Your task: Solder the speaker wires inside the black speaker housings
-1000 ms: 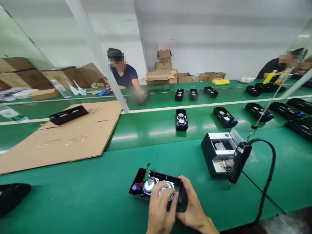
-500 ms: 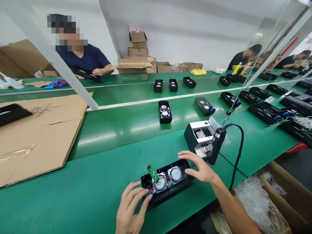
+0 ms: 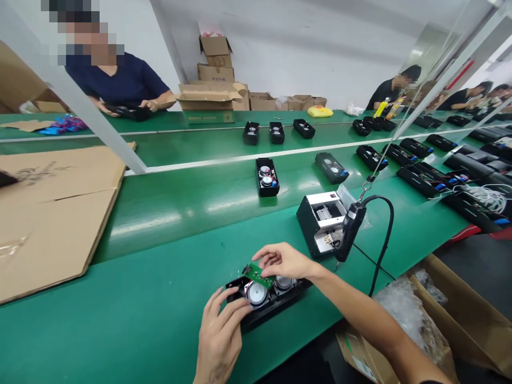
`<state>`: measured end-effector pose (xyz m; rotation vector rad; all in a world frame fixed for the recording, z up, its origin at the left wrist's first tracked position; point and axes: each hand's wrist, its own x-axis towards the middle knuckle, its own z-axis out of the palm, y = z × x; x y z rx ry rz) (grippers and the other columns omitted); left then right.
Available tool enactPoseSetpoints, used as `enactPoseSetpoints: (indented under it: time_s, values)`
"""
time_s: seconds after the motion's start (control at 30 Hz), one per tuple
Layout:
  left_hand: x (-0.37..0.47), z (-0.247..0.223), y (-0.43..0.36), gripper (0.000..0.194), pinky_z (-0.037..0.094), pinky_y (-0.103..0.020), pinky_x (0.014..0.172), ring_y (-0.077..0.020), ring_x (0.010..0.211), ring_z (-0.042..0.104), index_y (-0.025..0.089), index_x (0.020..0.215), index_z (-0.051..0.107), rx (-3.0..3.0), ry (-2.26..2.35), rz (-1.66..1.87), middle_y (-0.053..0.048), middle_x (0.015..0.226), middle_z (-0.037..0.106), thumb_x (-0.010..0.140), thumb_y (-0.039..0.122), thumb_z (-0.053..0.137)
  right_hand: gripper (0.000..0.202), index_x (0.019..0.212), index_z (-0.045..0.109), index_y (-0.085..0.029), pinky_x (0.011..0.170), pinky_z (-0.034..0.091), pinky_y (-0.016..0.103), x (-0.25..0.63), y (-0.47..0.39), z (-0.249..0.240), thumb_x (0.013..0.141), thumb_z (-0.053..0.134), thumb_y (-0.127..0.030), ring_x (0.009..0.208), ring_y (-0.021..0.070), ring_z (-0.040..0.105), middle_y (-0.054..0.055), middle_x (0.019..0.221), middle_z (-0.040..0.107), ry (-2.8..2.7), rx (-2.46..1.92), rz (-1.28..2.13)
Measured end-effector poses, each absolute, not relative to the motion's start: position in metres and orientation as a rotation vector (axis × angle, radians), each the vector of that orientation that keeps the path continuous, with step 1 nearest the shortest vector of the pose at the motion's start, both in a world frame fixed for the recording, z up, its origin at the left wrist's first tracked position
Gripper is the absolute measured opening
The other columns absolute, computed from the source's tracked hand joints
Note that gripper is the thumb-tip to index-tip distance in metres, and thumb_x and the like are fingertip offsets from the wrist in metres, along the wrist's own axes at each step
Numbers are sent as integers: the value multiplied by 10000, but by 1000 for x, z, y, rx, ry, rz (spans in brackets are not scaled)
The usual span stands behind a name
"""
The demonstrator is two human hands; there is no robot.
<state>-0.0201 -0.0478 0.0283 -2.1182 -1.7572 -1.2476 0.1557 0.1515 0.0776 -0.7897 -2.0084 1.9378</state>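
Observation:
A black speaker housing (image 3: pixel 276 308) lies on the green bench in front of me, with two round silver speakers (image 3: pixel 257 293) set inside it. My left hand (image 3: pixel 221 325) grips the housing's left end, its fingers bent over the edge; the fingertips partly hide that corner. Above the housing, my right hand (image 3: pixel 285 262) pinches a small green circuit board (image 3: pixel 256 274) between thumb and fingers. The board is held tilted over the speakers and covers part of them.
A black electric screwdriver (image 3: pixel 350 230) hangs on a cable beside a black-and-white screw feeder (image 3: pixel 320 221). Other speaker housings (image 3: pixel 267 178) stand on the line beyond. Flattened cardboard (image 3: pixel 60 213) lies at left; an open carton (image 3: pixel 452 314) with plastic bags sits lower right. Co-workers sit across.
My right hand has moved left from the housing's right end and taken hold of the circuit board. My left hand stays at the left end. The camera view has shifted slightly.

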Motion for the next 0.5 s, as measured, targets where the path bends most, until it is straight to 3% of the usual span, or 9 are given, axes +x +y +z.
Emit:
enactPoseSetpoints:
  time_s: [0.13,0.23,0.37,0.5]
  values:
    - [-15,27,-44,372,596,-493,1074,-237,1137,747,286,954,746,-2058,-1927,-1339,-1,974,816,977,44,465,160,1057,866,-201,905,627,349,197,139,83,949,774,-277,945,223,803,67,1048,865,-2261,-597,1681]
    - [-11,33,-47,297,583,-533,1107,-279,1227,717,276,1130,740,-2110,-2004,-1189,-50,1076,811,996,133,516,251,1159,841,-217,934,592,346,208,116,85,1046,623,-165,1030,222,786,81,1126,864,-2663,-457,1250]
    - [-12,34,-55,410,515,-628,1191,-357,1338,653,239,1357,664,-2299,-1977,-891,-93,1210,793,955,308,711,369,1244,778,-217,770,504,319,204,95,87,988,580,-40,1001,213,753,76,1126,850,-3033,-382,810]
    - [-11,25,-58,483,429,-680,1251,-349,1314,664,243,1396,649,-2388,-1897,-786,-56,1088,812,925,159,716,330,1166,752,-191,639,374,338,200,88,90,937,595,-13,853,204,710,73,1045,827,-3177,-370,662]
